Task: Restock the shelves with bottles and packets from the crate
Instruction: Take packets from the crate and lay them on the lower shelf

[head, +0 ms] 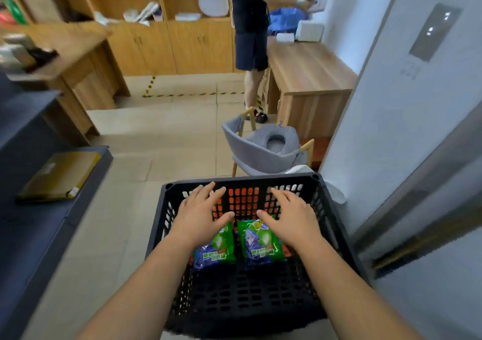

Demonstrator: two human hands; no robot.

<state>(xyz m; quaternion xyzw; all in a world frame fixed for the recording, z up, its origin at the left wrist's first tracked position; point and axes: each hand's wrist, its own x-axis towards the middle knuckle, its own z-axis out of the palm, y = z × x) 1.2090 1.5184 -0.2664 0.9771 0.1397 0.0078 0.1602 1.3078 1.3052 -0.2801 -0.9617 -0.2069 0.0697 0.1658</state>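
Here both spread hands, left hand (200, 214) and right hand (289, 215), hover over crate (167, 209) packets (262, 243).

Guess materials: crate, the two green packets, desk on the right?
Crate: looks like moulded black plastic, matte, with lattice holes in walls and floor. Green packets: likely printed plastic film, glossy, highlights on the puffy faces. Desk on the right: wood-grain surface, satin; veneer, laminate or solid wood can't be told apart.
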